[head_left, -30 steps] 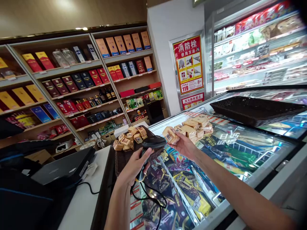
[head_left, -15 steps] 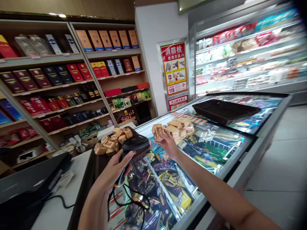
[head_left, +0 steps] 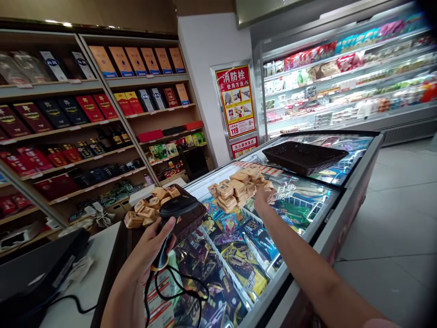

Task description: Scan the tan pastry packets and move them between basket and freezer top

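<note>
My left hand (head_left: 136, 273) grips a black corded barcode scanner (head_left: 177, 209), its head raised over the near end of the freezer. My right hand (head_left: 263, 198) reaches out over the freezer's glass lid (head_left: 307, 200) and rests at the near right edge of a pile of tan wrapped packets (head_left: 234, 187). I see the back of that hand, and its fingers are hidden among the packets. More of the same packets (head_left: 146, 212) lie in a dark woven tray (head_left: 191, 218) just behind the scanner.
An empty dark woven basket (head_left: 303, 157) sits further along the freezer. A white counter (head_left: 78, 291) with a black device (head_left: 37, 273) is at the left. Shelves of boxed goods (head_left: 102, 105) fill the back wall. An open chiller (head_left: 341, 77) and tiled floor (head_left: 392, 218) lie to the right.
My right hand held one packet up near the scanner, then carried it out to the pile; the hand now sits at the pile's right edge. My view has swung right.
</note>
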A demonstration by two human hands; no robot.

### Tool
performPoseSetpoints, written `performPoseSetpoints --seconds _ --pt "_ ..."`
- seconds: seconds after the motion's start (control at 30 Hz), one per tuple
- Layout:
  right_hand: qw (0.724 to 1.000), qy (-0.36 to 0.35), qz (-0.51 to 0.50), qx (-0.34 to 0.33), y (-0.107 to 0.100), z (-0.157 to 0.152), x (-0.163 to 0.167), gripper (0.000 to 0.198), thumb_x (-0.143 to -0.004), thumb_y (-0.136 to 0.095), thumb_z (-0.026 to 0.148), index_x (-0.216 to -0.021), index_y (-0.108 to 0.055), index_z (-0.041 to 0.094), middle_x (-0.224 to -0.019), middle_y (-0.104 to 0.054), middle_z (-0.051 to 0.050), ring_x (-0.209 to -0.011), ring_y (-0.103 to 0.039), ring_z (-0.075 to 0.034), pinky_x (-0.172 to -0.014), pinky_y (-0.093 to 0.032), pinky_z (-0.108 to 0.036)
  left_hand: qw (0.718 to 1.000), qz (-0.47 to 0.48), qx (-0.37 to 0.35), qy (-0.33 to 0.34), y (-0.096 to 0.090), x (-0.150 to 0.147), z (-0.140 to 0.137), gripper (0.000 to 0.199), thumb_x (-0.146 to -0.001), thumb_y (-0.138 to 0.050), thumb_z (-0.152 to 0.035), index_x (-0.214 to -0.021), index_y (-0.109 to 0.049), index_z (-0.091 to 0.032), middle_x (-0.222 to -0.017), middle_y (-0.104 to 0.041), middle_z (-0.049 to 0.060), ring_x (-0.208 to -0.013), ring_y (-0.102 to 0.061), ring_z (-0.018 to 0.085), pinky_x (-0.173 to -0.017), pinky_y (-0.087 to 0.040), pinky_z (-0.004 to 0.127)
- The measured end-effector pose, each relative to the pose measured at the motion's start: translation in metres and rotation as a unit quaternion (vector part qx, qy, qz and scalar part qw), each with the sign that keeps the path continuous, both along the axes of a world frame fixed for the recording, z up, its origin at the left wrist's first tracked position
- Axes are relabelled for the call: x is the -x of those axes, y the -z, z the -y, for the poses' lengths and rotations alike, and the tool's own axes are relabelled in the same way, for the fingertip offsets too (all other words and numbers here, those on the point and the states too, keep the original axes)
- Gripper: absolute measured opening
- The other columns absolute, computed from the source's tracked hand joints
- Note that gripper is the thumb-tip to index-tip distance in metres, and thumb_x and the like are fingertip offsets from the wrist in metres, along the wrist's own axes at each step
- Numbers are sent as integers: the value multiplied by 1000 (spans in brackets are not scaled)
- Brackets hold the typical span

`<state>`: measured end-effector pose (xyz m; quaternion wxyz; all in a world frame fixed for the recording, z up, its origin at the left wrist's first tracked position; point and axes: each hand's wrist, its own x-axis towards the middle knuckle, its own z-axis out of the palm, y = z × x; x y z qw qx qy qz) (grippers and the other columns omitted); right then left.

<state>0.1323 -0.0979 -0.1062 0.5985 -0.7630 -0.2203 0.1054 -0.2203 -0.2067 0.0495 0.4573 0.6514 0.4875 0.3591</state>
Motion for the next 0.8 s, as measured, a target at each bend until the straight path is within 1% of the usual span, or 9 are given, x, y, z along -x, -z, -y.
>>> performPoseSetpoints --seconds 0.1,0.2,0.3,0.4,0.5,0.57,0.63,0.7,0.8 --pt "994 67 -84 29 6 -2 -2 45 -91 -38 30 -132 -48 17 -114 -58 -16 -112 -54 -31 -88 -49 -42 1000 -3 0 1 -3 -3 3 56 -72 -68 -73 -83 -46 -23 -53 -42 -9 -46 -37 9 -43 -25 18" --pt "991 70 -108 35 7 0 -5 38 -83 -48 26 -119 -58 18 -113 -60 -16 -115 -51 -32 -94 -45 -43 1000 -6 8 2 -6 -3 5 58 -70 -68 -75 -83 -46 -23 -53 -43 -8 -45 -37 9 -42 -27 19" --pt "990 61 -119 40 7 3 -8 40 -79 -52 25 -118 -59 19 -120 -57 -16 -117 -47 -33 -97 -42 -45 1000 -4 12 0 -7 1 4 59 -68 -69 -75 -82 -45 -23 -53 -43 -8 -45 -38 9 -42 -27 19" --pt "989 58 -126 42 5 6 -7 46 -80 -49 22 -125 -54 18 -131 -51 -18 -122 -43 -34 -99 -40 -48 1000 11 4 -13 -8 9 2 57 -69 -70 -73 -82 -48 -23 -54 -44 -8 -46 -40 9 -42 -28 18" --pt "993 93 -78 -2 0 12 5 51 -78 -48 18 -129 -48 17 -137 -45 -21 -128 -39 -38 -104 -34 -53 999 33 -6 -41 -8 22 -1 55 -69 -71 -71 -80 -46 -23 -55 -45 -8 -46 -42 9 -42 -30 19" --pt "994 95 -6 -52 -6 16 22 45 -80 -48 19 -125 -49 20 -139 -43 -21 -131 -37 -38 -107 -29 -56 997 43 -18 -65 -9 34 -3 55 -70 -72 -70 -79 -46 -23 -56 -45 -8 -45 -42 9 -42 -30 19" --pt "990 33 90 -99 -13 19 47 38 -83 -45 20 -121 -49 23 -138 -45 -19 -133 -36 -36 -109 -26 -57 994 49 -37 -94 -9 48 -4 54 -70 -72 -69 -81 -48 -22 -55 -45 -8 -47 -43 9 -44 -31 19" --pt "974 -73 171 -130 -20 17 83 33 -84 -46 23 -117 -50 23 -130 -51 -16 -130 -41 -33 -109 -28 -55 990 39 -44 -127 -10 63 -4 53 -72 -70 -70 -81 -49 -22 -54 -47 -8 -48 -44 9 -46 -32 19" --pt "920 -265 256 -135 -31 5 149 31 -81 -56 28 -112 -56 23 -118 -59 -10 -117 -52 -29 -106 -36 -48 985 29 -46 -162 -10 80 -2 54 -74 -67 -72 -81 -51 -21 -54 -50 -7 -47 -44 9 -47 -33 20"
